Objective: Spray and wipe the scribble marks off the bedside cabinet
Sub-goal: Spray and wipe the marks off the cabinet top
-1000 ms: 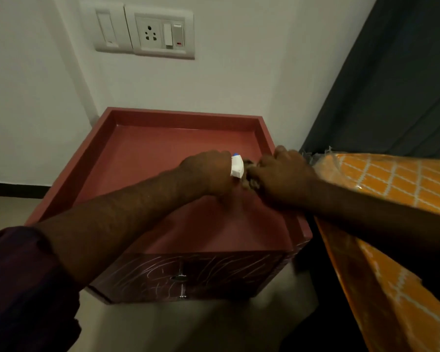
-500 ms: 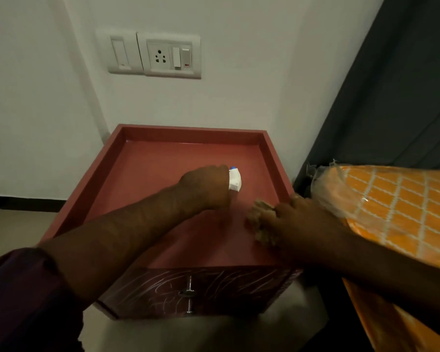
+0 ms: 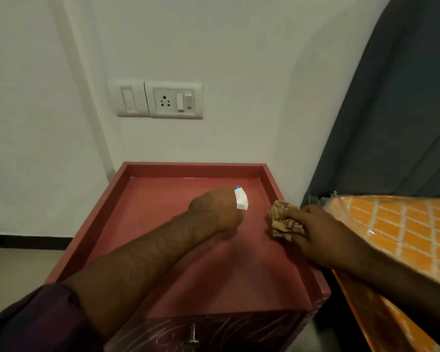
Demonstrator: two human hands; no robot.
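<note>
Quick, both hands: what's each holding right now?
Left hand: grips the white plastic spray head with blue tip.
Right hand: grips the crumpled beige cloth.

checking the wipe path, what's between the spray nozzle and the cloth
Just a bare strip of the red cabinet top, shown in the head view, between the spray nozzle and the crumpled cloth.

Ahead of you: white wall (image 3: 239, 59) with 2 switch plates side by side, a single switch (image 3: 127, 99) left, a 3-pin socket plate (image 3: 173, 100) right. Grey curtain (image 3: 396, 110) at your right. Below it, orange lattice-print bedding (image 3: 401, 240) under clear plastic. Black skirting (image 3: 23, 241) and pale floor (image 3: 18, 270) at left.
</note>
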